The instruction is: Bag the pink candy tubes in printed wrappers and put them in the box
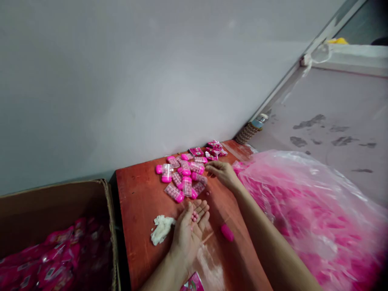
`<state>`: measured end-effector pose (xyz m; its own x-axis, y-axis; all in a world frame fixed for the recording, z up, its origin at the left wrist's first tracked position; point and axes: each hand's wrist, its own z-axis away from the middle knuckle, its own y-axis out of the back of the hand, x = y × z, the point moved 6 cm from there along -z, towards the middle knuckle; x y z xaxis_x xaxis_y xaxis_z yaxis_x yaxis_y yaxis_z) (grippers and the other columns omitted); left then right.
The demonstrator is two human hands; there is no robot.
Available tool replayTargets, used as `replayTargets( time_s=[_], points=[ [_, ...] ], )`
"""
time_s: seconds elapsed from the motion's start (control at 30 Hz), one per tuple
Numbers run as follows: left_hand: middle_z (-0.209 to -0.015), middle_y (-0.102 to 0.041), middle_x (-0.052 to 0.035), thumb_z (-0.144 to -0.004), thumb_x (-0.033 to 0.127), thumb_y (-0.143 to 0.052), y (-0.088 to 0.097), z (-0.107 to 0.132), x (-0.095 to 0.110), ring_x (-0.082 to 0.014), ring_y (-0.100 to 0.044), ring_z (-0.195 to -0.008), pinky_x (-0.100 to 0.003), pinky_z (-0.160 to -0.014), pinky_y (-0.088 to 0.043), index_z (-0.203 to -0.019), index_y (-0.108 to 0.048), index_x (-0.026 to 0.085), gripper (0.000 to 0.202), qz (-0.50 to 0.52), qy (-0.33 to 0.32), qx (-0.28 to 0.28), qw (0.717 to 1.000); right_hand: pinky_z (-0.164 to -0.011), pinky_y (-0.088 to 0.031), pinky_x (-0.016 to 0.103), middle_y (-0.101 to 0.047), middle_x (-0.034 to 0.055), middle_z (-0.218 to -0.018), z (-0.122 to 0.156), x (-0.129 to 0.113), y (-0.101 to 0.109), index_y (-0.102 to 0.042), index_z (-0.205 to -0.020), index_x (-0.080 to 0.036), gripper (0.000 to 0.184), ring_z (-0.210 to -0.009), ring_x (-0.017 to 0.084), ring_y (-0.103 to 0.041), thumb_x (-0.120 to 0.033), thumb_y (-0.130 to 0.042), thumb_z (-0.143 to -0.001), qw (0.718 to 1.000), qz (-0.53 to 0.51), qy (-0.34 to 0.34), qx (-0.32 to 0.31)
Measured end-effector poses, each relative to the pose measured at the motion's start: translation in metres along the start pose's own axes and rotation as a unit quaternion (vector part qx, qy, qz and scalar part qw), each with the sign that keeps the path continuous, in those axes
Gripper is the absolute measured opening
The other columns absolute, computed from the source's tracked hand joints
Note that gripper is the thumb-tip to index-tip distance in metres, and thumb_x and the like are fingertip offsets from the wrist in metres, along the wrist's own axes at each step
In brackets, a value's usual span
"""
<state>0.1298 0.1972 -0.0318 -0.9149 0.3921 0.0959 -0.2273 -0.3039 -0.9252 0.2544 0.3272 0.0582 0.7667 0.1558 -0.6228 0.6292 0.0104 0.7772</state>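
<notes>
My left hand (189, 228) is palm up over the red table (136, 202), its fingers slightly curled. Several small pink candy balls (194, 216) rest in its cupped palm. Beyond it lies a pile of clear candy bottles (187, 186) with bright pink ends and pink balls inside. At the pile's right edge, my right hand (222, 171) has thumb and fingertips brought together; anything between them is too small to make out. One loose pink piece (227, 233), perhaps a cap, lies right of my left hand. White fluffy material (162, 229) sits on its other side.
Pink wrapped packets (214, 149) lie at the table's back, another packet (193, 283) at the front. An open cardboard box (110, 226) of pink packets stands left. A large clear bag (303, 194) of pink pieces bulges on the right. A wrapped bottle (251, 129) stands by the wall.
</notes>
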Motion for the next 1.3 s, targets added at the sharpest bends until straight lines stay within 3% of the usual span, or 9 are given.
replayTargets(
  time_s=[0.07,0.13,0.3,0.43,0.57,0.77,0.97,1.17,1.3],
  points=[
    [-0.097,-0.066,-0.0167,-0.083,0.022,-0.052,0.000,0.000,0.000,-0.0216,-0.061,-0.096,-0.036,-0.092,-0.044,-0.090,-0.063,0.006,0.020,-0.002,0.008,0.002,1.000,-0.061,-0.048,0.029,-0.067,0.0079,-0.073,-0.007,0.026,0.017,-0.063,-0.094,-0.011,0.031,-0.067,0.019,-0.062,-0.030,-0.042,-0.083,0.996,0.055,-0.029,0.061],
    [-0.094,-0.066,-0.0164,-0.084,0.021,-0.051,-0.001,0.000,-0.001,-0.0208,-0.062,-0.093,-0.035,-0.090,-0.046,-0.089,-0.063,0.006,0.020,-0.003,0.020,0.007,1.000,-0.068,-0.047,0.034,-0.068,0.0111,-0.080,-0.004,0.051,0.024,-0.064,-0.093,-0.010,0.027,-0.074,0.022,-0.063,-0.023,-0.044,-0.080,0.992,0.094,-0.046,0.075],
    [-0.090,-0.067,-0.0160,-0.084,0.020,-0.050,-0.003,0.001,-0.002,-0.0216,-0.063,-0.090,-0.037,-0.086,-0.048,-0.086,-0.062,0.006,0.019,-0.005,0.027,0.016,0.999,-0.085,-0.042,0.033,-0.065,0.0095,-0.103,0.026,0.079,0.002,-0.062,-0.101,-0.016,0.030,-0.095,0.021,-0.059,-0.013,-0.045,-0.077,0.989,0.136,-0.026,0.043],
    [-0.094,-0.066,-0.0166,-0.084,0.022,-0.051,-0.003,0.002,-0.002,-0.0231,-0.061,-0.094,-0.039,-0.088,-0.047,-0.088,-0.062,0.006,0.021,-0.018,0.019,0.011,1.000,-0.095,-0.035,0.036,-0.061,0.0111,-0.111,0.043,0.073,-0.013,-0.062,-0.101,-0.016,0.034,-0.107,0.021,-0.051,-0.007,-0.040,-0.078,0.989,0.136,-0.011,0.055],
    [-0.109,-0.060,-0.0179,-0.084,0.026,-0.050,-0.001,0.001,-0.001,-0.0228,-0.057,-0.103,-0.036,-0.092,-0.045,-0.094,-0.063,0.007,0.025,-0.036,0.010,0.026,0.999,-0.084,-0.042,0.035,-0.066,0.0103,-0.093,0.053,0.055,-0.012,-0.064,-0.091,-0.016,0.024,-0.090,0.022,-0.059,-0.015,-0.042,-0.081,0.993,0.105,-0.012,0.054],
    [-0.115,-0.057,-0.0163,-0.082,0.027,-0.053,0.001,0.001,-0.002,-0.0232,-0.056,-0.106,-0.036,-0.094,-0.044,-0.097,-0.063,0.010,0.025,-0.033,0.004,0.029,0.999,-0.070,-0.048,0.030,-0.067,0.0057,-0.086,0.068,0.024,-0.025,-0.062,-0.097,-0.018,0.025,-0.077,0.019,-0.061,-0.034,-0.050,-0.083,0.998,-0.036,0.019,-0.043],
    [-0.102,-0.064,-0.0168,-0.084,0.026,-0.051,0.000,0.002,0.002,-0.0225,-0.060,-0.098,-0.034,-0.087,-0.049,-0.094,-0.063,0.007,0.025,-0.016,-0.013,0.019,1.000,-0.075,-0.044,0.028,-0.057,0.0065,-0.096,0.050,0.023,-0.040,-0.056,-0.110,-0.020,0.036,-0.084,0.018,-0.056,-0.031,-0.061,-0.076,0.986,0.144,0.074,-0.041],
    [-0.093,-0.066,-0.0145,-0.085,0.027,-0.048,0.000,0.003,0.009,-0.0197,-0.063,-0.089,-0.031,-0.081,-0.052,-0.091,-0.065,0.008,0.026,-0.008,-0.052,0.022,0.998,-0.076,-0.042,0.025,-0.059,0.0043,-0.088,0.043,0.025,-0.044,-0.062,-0.093,-0.019,0.015,-0.082,0.016,-0.057,-0.019,-0.056,-0.079,0.985,0.158,0.064,-0.033],
    [-0.093,-0.066,-0.0151,-0.086,0.027,-0.047,-0.002,0.004,0.013,-0.0196,-0.063,-0.087,-0.032,-0.081,-0.052,-0.090,-0.065,0.007,0.027,-0.025,-0.065,0.025,0.997,-0.074,-0.042,0.025,-0.063,0.0055,-0.086,0.049,0.031,-0.042,-0.064,-0.087,-0.018,0.018,-0.080,0.017,-0.058,-0.012,-0.052,-0.076,0.987,0.158,0.031,-0.013]
  ],
)
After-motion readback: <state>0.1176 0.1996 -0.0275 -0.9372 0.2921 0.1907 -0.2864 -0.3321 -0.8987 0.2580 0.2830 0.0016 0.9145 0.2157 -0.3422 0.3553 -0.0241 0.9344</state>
